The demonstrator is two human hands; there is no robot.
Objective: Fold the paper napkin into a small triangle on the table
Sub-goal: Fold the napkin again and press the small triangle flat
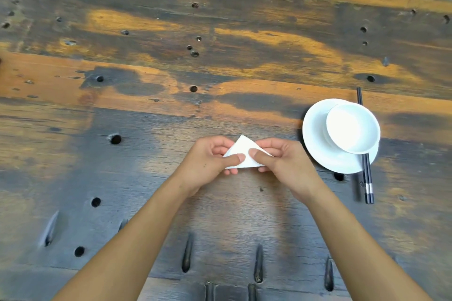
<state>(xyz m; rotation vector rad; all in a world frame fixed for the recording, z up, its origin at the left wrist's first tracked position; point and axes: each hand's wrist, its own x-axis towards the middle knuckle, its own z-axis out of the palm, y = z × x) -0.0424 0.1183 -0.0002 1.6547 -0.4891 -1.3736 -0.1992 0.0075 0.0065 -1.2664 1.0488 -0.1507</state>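
Both hands grip a white paper napkin (pixel 244 151) folded into a small triangle: left hand (pixel 208 162) pinching its left side, right hand (pixel 285 161) its right, over a worn wooden table (pixel 146 80), near a white plate (pixel 318 144).

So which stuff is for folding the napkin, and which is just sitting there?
For the folding:
paper napkin
left hand
right hand
table

Just lying about:
plate
bowl
chopsticks
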